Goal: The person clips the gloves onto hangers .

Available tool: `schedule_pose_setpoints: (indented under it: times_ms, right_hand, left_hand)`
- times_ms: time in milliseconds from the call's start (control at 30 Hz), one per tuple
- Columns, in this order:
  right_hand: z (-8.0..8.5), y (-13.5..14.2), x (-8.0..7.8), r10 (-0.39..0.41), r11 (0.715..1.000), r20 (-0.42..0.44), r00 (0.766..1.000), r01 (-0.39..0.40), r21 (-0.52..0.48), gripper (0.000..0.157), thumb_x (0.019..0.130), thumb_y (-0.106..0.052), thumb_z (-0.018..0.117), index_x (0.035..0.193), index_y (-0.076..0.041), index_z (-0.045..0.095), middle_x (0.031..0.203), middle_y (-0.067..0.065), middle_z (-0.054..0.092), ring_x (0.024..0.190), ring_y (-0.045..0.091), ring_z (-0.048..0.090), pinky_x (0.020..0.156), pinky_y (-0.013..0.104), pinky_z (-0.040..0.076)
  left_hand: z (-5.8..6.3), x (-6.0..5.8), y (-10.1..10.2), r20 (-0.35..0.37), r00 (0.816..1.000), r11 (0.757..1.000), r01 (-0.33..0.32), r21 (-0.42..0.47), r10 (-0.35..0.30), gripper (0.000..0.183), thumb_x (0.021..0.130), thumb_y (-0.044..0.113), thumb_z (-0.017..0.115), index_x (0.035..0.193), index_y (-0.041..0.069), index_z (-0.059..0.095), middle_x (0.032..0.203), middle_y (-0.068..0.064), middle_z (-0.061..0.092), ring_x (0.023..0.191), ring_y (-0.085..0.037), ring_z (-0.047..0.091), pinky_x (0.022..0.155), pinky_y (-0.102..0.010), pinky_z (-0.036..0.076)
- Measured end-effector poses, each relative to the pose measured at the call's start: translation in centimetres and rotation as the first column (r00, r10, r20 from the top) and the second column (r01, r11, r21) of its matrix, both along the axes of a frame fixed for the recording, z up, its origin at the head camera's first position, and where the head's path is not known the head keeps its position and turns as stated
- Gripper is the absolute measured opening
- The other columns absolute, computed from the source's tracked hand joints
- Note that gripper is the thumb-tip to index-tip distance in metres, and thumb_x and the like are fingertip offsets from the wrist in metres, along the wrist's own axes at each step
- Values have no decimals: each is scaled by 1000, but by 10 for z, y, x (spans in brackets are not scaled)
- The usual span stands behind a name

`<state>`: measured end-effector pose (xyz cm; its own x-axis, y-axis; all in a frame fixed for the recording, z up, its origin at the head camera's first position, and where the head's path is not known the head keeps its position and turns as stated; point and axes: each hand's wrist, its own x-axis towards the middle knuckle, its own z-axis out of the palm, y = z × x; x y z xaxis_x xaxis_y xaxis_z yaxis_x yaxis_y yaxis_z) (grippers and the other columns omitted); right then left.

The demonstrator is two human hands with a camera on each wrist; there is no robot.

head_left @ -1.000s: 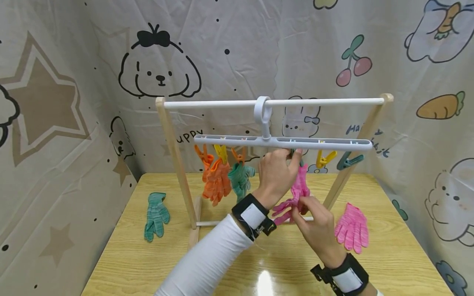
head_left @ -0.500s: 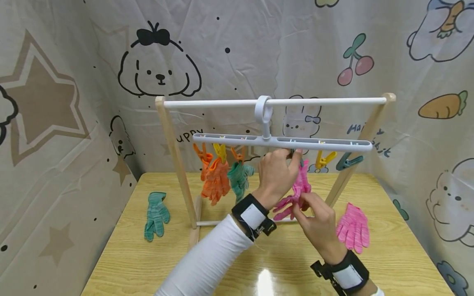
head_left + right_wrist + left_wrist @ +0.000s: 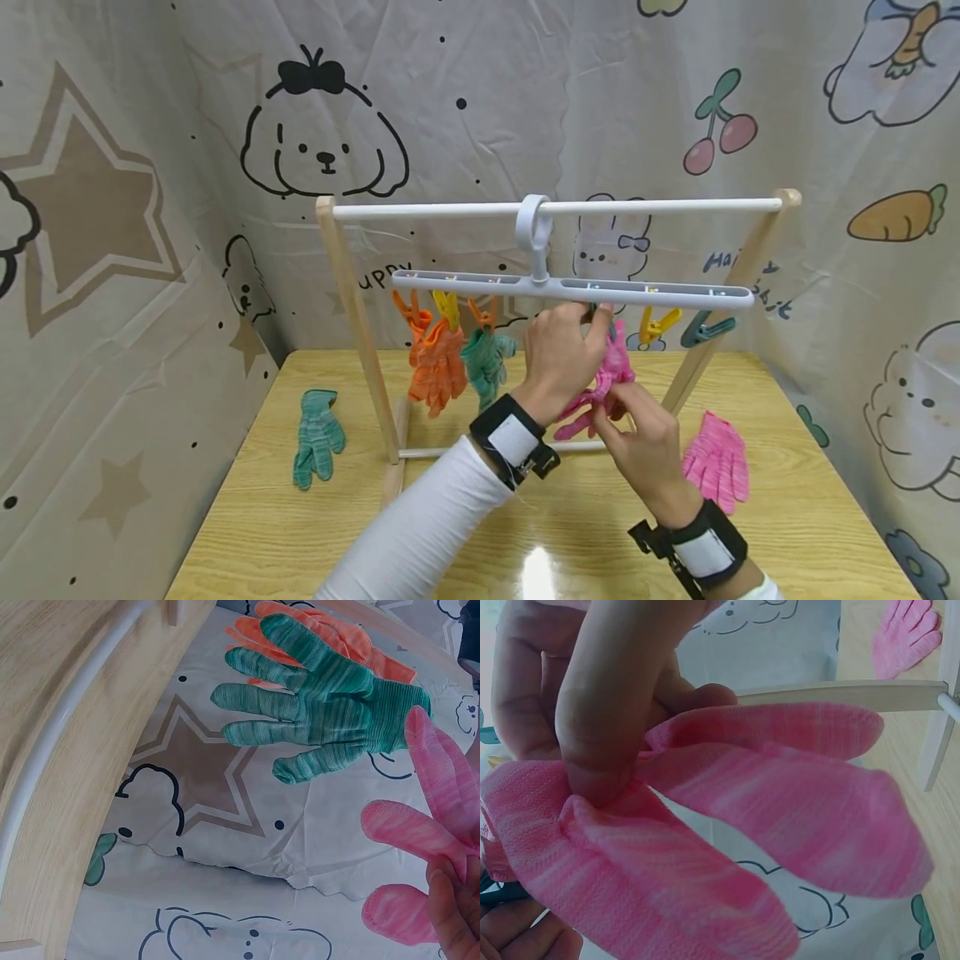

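My left hand (image 3: 562, 354) is up under the hanger (image 3: 645, 291), pinching a dark teal clothespin (image 3: 502, 893) at the cuff end of a pink glove (image 3: 617, 358). Lower down, my right hand (image 3: 645, 446) pinches the same glove between thumb and fingers near the base of its fingers. The glove's fingers (image 3: 810, 802) spread out loose beside that hand in the left wrist view. Part of the clothespin and the cuff are hidden behind my left hand in the head view.
Orange gloves (image 3: 437, 362) and a green glove (image 3: 483, 362) hang from clips on the left half. A yellow clothespin (image 3: 658, 325) and a teal clothespin (image 3: 707, 330) hang at right. Another green glove (image 3: 318, 437) and pink glove (image 3: 717, 462) lie on the table (image 3: 465, 550).
My right hand has risen slightly, and the pink glove's lower part has come up with it and bunched a little. My left hand stays at the clothespin.
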<state>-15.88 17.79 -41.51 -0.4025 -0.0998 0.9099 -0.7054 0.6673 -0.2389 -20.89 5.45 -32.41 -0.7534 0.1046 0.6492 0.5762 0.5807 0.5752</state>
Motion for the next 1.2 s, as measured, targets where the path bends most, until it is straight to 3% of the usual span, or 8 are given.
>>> schedule_pose_setpoints:
  times_ms: [300,500,733,1200]
  right_hand:
    - [9,-4,4,3,1000,8,1000,-3,5,17,65,8,66,79,-1,61,68,5,59,56,14,54,48,26,47]
    - [8,-3,4,0,1000,19,1000,0,5,18,65,8,67,79,-2,61,68,4,59,57,12,54,49,24,48]
    - [3,2,2,-3,1000,37,999,3,6,19,66,5,69,81,-4,62,71,2,60,58,11,54,50,24,48]
    - [1,1,2,-2,1000,47,999,2,3,20,66,6,70,82,-3,62,71,3,60,58,12,55,49,24,48]
  left_hand:
    - [-2,1,0,9,1000,1000,24,2,-24,41,94,46,46,79,14,66,48,6,42,40,-7,33,38,-21,28]
    - [-3,1,1,32,998,999,50,13,-50,48,92,52,46,90,10,70,57,2,57,39,-7,33,36,-21,27]
    - [-2,2,1,29,999,999,42,26,-43,49,89,55,49,80,11,68,47,5,39,39,-9,30,37,-20,23]
    - [-3,1,-1,43,998,999,38,19,-39,49,88,56,50,81,12,69,48,5,38,39,-9,30,37,-20,22]
